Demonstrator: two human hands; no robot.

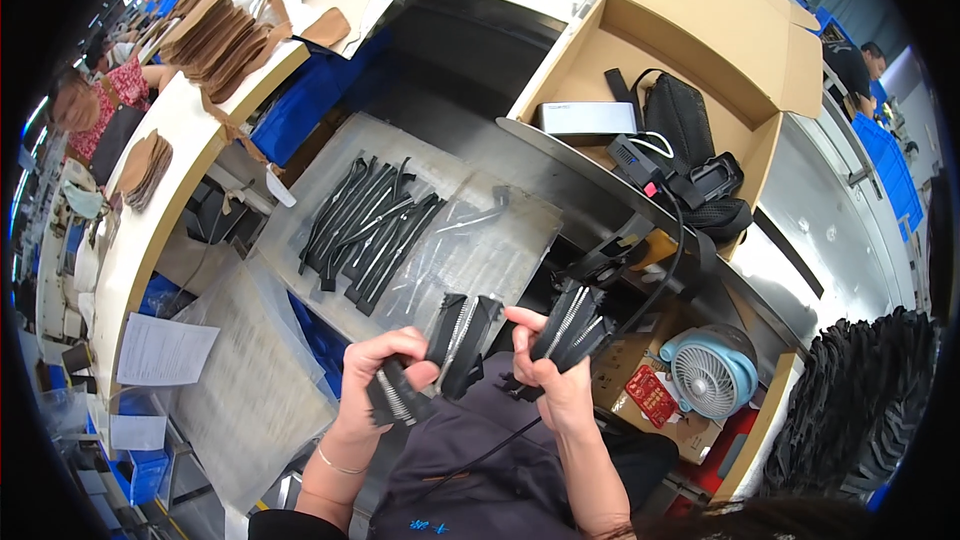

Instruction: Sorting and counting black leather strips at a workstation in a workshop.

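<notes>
My left hand (364,375) grips a folded black zipper bundle (397,394) with silver metal teeth. Another black zipper piece (461,337) stands out from between its thumb and forefinger. In my right hand (561,386) there are folded black zippers (568,330), their silver teeth facing up. Its forefinger reaches toward the upper corner of the left hand's zipper piece; I cannot tell whether it touches. Ahead of both hands, a group of black zipper strips (371,229) lies side by side on a worn, clear-covered board (480,259).
At the upper right, an open cardboard box (697,30) holds a silver device (587,118), a black pouch (679,120) and cables. A blue fan (709,375) sits low on the right, before a heap of black strips (847,397). Brown cut pieces (217,41) are stacked left, near a seated person (105,112).
</notes>
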